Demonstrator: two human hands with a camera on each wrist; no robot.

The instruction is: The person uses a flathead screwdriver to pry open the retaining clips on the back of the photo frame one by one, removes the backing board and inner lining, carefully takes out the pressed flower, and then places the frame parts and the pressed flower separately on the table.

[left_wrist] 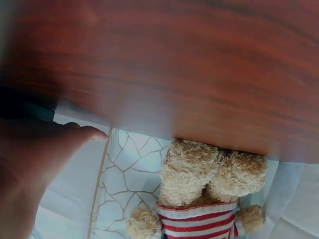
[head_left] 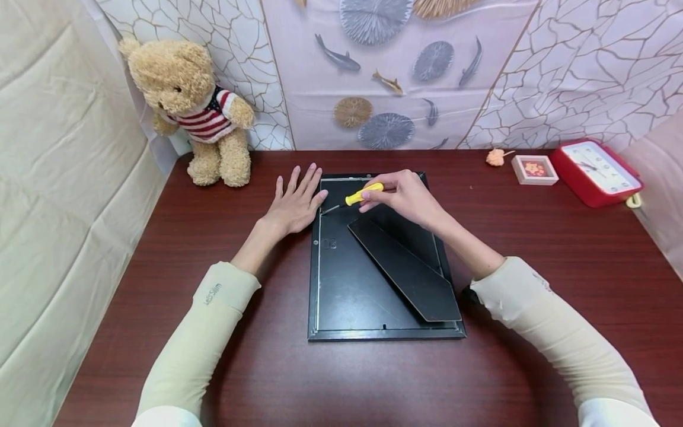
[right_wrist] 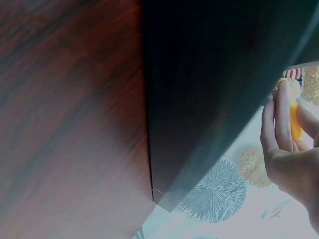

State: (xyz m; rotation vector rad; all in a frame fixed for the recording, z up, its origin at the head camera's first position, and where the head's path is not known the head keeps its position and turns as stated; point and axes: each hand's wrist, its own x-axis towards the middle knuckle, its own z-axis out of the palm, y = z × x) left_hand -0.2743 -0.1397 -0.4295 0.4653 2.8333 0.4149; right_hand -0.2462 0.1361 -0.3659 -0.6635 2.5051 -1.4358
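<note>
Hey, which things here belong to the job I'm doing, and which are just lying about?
Part of the job:
- yellow-handled screwdriver
- black picture frame, back side up
- hinged easel stand

Just lying about:
- teddy bear
- red clock
- small square ornament
- small peach trinket

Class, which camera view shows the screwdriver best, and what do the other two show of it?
The head view, because it shows the screwdriver, yellow handle and metal shaft alike. The right wrist view shows only part of the handle, in the right hand; the left wrist view shows none of it.
</note>
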